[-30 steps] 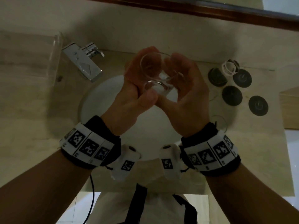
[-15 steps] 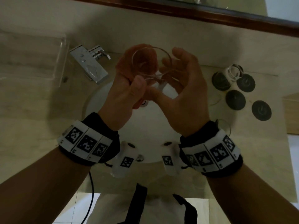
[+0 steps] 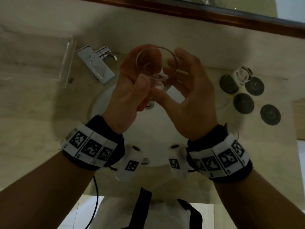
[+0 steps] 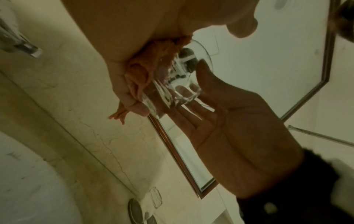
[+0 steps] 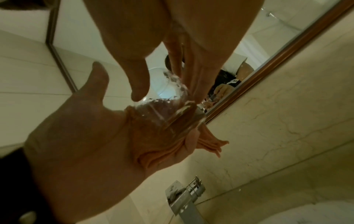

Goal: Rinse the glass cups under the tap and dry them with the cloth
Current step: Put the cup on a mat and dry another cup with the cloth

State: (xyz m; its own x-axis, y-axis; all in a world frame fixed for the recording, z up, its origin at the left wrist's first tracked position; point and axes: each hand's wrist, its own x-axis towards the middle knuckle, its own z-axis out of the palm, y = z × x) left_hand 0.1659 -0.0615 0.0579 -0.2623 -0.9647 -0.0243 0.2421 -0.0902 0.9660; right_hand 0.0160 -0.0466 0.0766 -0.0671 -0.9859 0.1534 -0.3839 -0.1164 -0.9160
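Observation:
Over the sink I hold a clear glass cup between both hands, its mouth tilted toward me. My left hand grips an orange cloth and presses it against the cup's left side, with the thumb over the base. My right hand cups the right side, its fingers lying along the wet glass. The cloth is bunched in the left palm. Droplets cling to the cup.
A chrome tap stands at the back left of the white basin. To the right, a second glass stands among dark round coasters. A clear shelf is at the left and a mirror frame behind.
The cup has turned a little between my hands and the left thumb has slid over its base. Both hands stay above the basin.

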